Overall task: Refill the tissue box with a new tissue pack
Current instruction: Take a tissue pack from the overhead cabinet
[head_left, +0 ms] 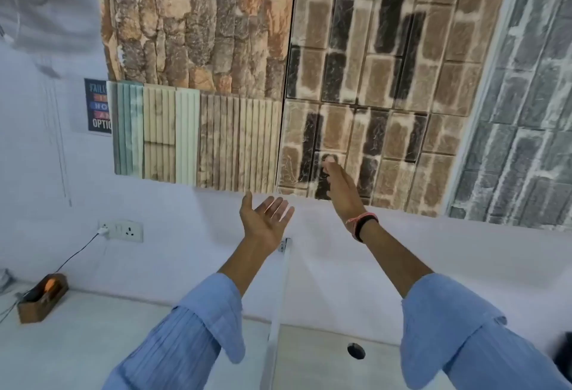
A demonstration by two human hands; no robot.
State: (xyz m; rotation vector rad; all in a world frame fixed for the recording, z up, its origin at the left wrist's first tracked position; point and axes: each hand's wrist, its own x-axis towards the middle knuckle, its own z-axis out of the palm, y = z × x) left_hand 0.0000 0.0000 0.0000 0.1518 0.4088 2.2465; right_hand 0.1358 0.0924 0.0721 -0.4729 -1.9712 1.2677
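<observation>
Both my arms, in light blue sleeves, are raised toward the wall. My left hand (265,219) is palm up with the fingers spread, and nothing lies in it. My right hand (340,186) is turned edge-on with the fingers extended and holds nothing; a dark band and a pink thread sit on its wrist. A wooden box (43,298) with something dark and orange in its top stands at the far left of the white desk (93,334). I cannot tell whether it is the tissue box. No tissue pack is in view.
Stone and brick sample panels (278,79) cover the wall above. A socket plate (122,231) with a plugged cable is at the left. A glass divider (280,312) splits the desk, and a round cable hole (356,351) lies to its right.
</observation>
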